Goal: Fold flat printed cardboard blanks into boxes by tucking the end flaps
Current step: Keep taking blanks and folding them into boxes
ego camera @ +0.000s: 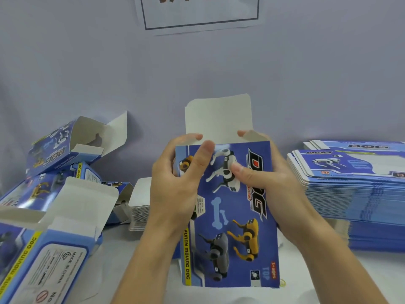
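Blue printed box [230,216] held upright at centre, above the white bench [328,277], picture face toward the camera. Gripped on both long edges: left hand [175,183] curled round the left edge, thumb on the front panel; right hand [265,178] curled round the right edge, thumb likewise on the front. White top flap [219,117] standing up, untucked (side flaps partly hidden behind fingertips). Stack of flat blanks [355,185] at right. Folded boxes [65,150], ends open, piled at left. White card stack [140,205] behind left wrist.
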`<state>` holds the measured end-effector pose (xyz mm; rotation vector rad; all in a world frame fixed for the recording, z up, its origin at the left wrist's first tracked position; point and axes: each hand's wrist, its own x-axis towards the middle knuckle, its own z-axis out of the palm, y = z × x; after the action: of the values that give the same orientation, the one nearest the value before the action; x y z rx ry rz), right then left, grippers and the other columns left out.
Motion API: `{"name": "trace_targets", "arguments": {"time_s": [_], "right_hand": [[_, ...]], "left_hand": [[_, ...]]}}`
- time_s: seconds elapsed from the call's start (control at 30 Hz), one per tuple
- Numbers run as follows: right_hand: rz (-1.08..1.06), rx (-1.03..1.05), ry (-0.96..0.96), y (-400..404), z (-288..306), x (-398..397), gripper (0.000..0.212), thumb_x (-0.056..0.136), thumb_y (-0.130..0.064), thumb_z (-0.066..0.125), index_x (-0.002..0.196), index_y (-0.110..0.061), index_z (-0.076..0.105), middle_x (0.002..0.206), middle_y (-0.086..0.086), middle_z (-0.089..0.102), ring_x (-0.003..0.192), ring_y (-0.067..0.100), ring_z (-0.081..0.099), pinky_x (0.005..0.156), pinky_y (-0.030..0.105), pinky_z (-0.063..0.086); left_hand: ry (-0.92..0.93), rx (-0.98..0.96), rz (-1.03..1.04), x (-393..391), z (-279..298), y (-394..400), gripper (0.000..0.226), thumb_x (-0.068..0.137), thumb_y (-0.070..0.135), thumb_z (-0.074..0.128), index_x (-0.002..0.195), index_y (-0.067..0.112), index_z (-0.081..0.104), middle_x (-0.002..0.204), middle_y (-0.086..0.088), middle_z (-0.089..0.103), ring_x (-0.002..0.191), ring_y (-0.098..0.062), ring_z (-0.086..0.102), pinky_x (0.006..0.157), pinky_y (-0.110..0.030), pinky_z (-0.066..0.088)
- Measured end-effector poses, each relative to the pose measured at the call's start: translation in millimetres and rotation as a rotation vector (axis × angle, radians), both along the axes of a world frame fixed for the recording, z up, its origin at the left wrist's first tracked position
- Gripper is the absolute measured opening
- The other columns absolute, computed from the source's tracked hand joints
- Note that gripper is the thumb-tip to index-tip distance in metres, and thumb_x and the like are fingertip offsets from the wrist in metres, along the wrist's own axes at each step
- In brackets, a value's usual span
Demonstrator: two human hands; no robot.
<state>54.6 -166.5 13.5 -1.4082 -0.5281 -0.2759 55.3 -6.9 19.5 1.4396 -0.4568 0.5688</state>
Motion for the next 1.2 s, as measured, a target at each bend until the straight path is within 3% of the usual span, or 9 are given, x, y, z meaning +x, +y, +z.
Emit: {"name": "trace_targets", "arguments": {"time_s": [0.1,0.2,0.37,0.53,0.67,0.73,0.83,1.03,1.2], "right_hand": [[-0.057,-0.09,0.02,0.7,7.8,0.9,0.042,0.082,-0.041,0.061,0.12,-0.024,0.056,0.094,-0.006,0.077,0.088,0.01,0.074,0.08,0.043,0.059],[-0.047,0.052,0.088,1.7,11.1,-3.7,0.051,0.089,-0.063,0.048,0.11,-0.021,0.065,0.085,0.0,0.077,0.079,0.013,0.074,0.066,0.032,0.06],[-0.22,0.095,0.173,4.2,6.6,-3.0,0.025,0.092,-0.039,0.049,0.081,-0.024,0.067,0.064,0.006,0.066,0.056,0.021,0.064,0.061,0.04,0.049],[-0.175,0.137,0.21,5.3,4.2,-0.8,0.037,0.072,-0.035,0.048,0.108,-0.035,0.051,0.051,-0.005,0.054,0.043,0.014,0.055,0.046,0.027,0.045],[-0.052,0.07,0.173,4.2,2.5,1.8,0.043,0.074,-0.029,0.044,0.114,-0.029,0.061,0.084,0.019,0.063,0.063,0.029,0.06,0.059,0.036,0.047],[-0.055,0.117,0.199,5.5,1.1,1.4,0.035,0.073,-0.025,0.044,0.101,-0.023,0.064,0.09,0.022,0.06,0.06,0.027,0.06,0.055,0.035,0.047],[-0.162,0.202,0.194,10.5,-1.8,0.2,0.017,0.083,-0.019,0.042,0.082,-0.01,0.057,0.078,0.015,0.059,0.053,0.026,0.055,0.052,0.03,0.043],[-0.334,0.251,0.175,17.5,-9.7,3.0,0.038,0.079,-0.037,0.038,0.061,-0.02,0.068,0.083,0.012,0.076,0.065,0.032,0.069,0.065,0.042,0.05],[-0.177,0.296,0.133,16.0,-11.8,0.5,0.041,0.097,-0.047,0.042,0.072,-0.038,0.074,0.086,-0.007,0.076,0.06,0.017,0.071,0.054,0.03,0.054]], "left_hand": [[0.019,-0.044,0.004,-1.6,-0.8,-2.7,0.046,0.085,0.062,0.065,0.077,0.017,0.059,0.064,-0.011,0.061,0.058,-0.028,0.063,0.053,-0.041,0.056],[0.127,-0.168,-0.021,-2.3,-0.5,-5.2,0.057,0.082,0.069,0.055,0.076,0.013,0.063,0.081,-0.033,0.059,0.072,-0.037,0.06,0.068,-0.05,0.052],[0.181,-0.105,-0.053,-2.3,3.6,-4.5,0.038,0.087,0.036,0.052,0.07,0.002,0.057,0.066,-0.019,0.053,0.064,-0.032,0.051,0.059,-0.045,0.047],[0.248,-0.175,-0.09,0.0,1.9,-2.5,0.029,0.081,0.025,0.049,0.104,0.042,0.055,0.07,0.001,0.059,0.08,-0.031,0.054,0.069,-0.051,0.043],[0.257,-0.132,-0.133,-1.7,3.2,-1.7,0.04,0.078,0.033,0.047,0.115,0.042,0.06,0.087,-0.003,0.073,0.095,-0.051,0.062,0.085,-0.074,0.045],[0.233,-0.126,-0.084,-1.1,2.4,-2.7,0.032,0.082,0.025,0.047,0.109,0.032,0.061,0.084,-0.01,0.07,0.079,-0.05,0.064,0.069,-0.063,0.053],[0.177,-0.181,0.005,0.4,0.8,-1.5,0.022,0.09,0.01,0.042,0.075,0.024,0.052,0.059,0.004,0.045,0.05,-0.018,0.046,0.047,-0.029,0.037],[0.15,-0.235,0.054,4.6,-4.4,4.4,0.03,0.077,0.033,0.04,0.054,0.021,0.053,0.097,-0.005,0.076,0.104,-0.035,0.067,0.077,-0.051,0.052],[0.165,-0.183,0.119,5.6,-1.1,1.3,0.028,0.09,0.032,0.043,0.071,0.023,0.061,0.086,0.001,0.072,0.087,-0.023,0.065,0.07,-0.039,0.052]]}}
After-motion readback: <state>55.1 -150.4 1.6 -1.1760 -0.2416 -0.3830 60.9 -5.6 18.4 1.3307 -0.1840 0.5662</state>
